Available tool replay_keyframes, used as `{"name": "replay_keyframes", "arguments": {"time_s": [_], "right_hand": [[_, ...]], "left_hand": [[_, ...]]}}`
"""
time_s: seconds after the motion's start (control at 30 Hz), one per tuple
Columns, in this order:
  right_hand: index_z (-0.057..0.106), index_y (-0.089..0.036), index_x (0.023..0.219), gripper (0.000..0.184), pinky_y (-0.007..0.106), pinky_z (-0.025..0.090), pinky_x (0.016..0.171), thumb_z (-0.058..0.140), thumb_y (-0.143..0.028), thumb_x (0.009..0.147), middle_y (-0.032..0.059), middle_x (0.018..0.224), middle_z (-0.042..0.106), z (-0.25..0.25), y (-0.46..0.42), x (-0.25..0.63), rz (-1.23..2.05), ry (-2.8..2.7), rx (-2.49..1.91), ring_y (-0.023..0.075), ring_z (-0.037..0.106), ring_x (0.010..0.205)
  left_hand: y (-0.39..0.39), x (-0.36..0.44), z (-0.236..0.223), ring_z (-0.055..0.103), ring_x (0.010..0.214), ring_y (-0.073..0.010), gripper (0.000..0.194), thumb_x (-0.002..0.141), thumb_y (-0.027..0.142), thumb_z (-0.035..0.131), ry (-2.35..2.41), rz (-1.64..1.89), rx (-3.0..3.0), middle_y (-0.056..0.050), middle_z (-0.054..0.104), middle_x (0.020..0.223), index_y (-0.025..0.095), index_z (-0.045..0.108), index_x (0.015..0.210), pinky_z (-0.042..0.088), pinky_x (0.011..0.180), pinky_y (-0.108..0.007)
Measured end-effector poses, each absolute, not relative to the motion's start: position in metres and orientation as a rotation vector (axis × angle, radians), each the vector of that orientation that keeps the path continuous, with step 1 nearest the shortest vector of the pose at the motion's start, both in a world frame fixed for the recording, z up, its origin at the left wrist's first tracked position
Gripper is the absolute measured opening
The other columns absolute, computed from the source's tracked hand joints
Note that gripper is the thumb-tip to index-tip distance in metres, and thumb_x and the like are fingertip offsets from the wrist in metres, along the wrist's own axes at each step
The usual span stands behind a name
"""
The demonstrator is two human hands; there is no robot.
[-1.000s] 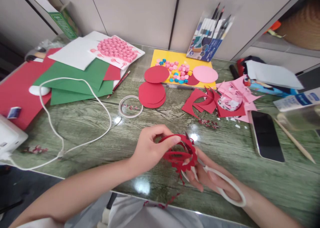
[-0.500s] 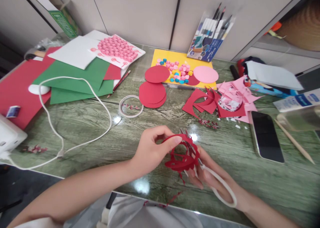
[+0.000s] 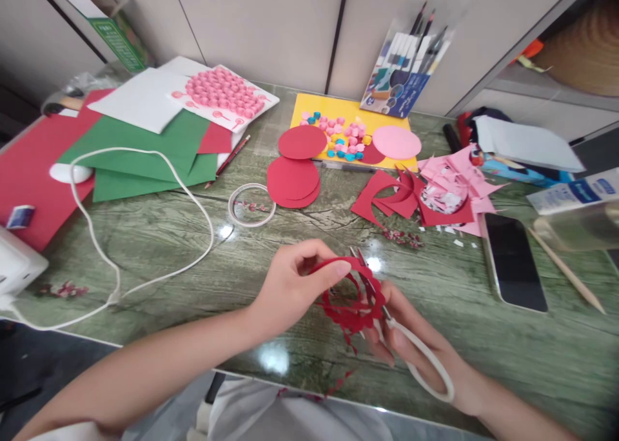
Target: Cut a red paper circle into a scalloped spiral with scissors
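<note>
Two bare hands meet over the tabletop [image 3: 193, 328], to the right of the white tape roll [image 3: 251, 224] and nearer the person than it. There the left hand [image 3: 294, 289] holds a red paper loop [image 3: 355, 320] with a scalloped outer edge, its fingers pinched on the upper left side, thumb on top. The right hand [image 3: 420, 322] has its fingers wrapped around the white handles of the scissors [image 3: 450, 389]. The blades lie along the right side of the loop, tips slightly parted and pointing away from the person; whether they bite into the paper cannot be told.

Just right of the tape roll, red discs [image 3: 293, 180] overlap; behind them, a yellow sheet [image 3: 302, 109] bears small coloured pieces [image 3: 355, 131]. Farther right of the roll are red offcuts [image 3: 366, 199], pink scraps [image 3: 476, 176] and a phone [image 3: 515, 260]. Left of it lie green sheets [image 3: 145, 144] and a looped white cable [image 3: 194, 208].
</note>
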State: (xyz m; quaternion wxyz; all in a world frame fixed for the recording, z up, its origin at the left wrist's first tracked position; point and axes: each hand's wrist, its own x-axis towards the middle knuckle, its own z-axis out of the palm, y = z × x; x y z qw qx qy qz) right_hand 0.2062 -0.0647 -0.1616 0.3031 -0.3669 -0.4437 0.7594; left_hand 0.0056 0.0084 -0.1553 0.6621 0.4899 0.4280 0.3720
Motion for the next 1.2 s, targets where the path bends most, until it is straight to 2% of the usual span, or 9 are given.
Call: {"name": "replay_keyframes", "arguments": {"time_s": [0.13,0.9,1.2], "right_hand": [[0.042,-0.027,0.098,0.03,0.026,0.029,0.057,0.047,-0.057,0.096,-0.0058,0.076,0.04,-0.163,-0.064,0.209,2.021,-1.153,-0.946,0.0127,0.031,0.06],[0.046,-0.026,0.094,0.031,0.024,0.024,0.052,0.052,-0.056,0.095,-0.0055,0.076,0.039,-0.159,-0.062,0.223,2.086,-1.179,-1.026,0.0114,0.027,0.058],[0.046,-0.026,0.094,0.032,0.025,0.024,0.052,0.054,-0.057,0.094,-0.0057,0.074,0.038,-0.16,-0.058,0.226,2.127,-1.195,-1.088,0.0111,0.027,0.057]], "left_hand": [[0.01,0.004,-0.155,0.043,0.054,-0.0069,0.029,0.079,0.037,0.072,0.938,0.815,1.071,0.004,0.051,0.059,0.015,0.058,0.066,0.034,0.05,-0.018],[0.02,-0.002,-0.151,0.038,0.049,-0.0055,0.031,0.076,0.034,0.076,0.976,0.846,1.045,0.006,0.048,0.053,0.015,0.057,0.06,0.03,0.045,-0.019],[0.023,-0.008,-0.149,0.041,0.05,-0.0061,0.027,0.075,0.031,0.076,0.981,0.802,1.082,0.005,0.051,0.055,0.015,0.059,0.061,0.032,0.047,-0.019]]}}
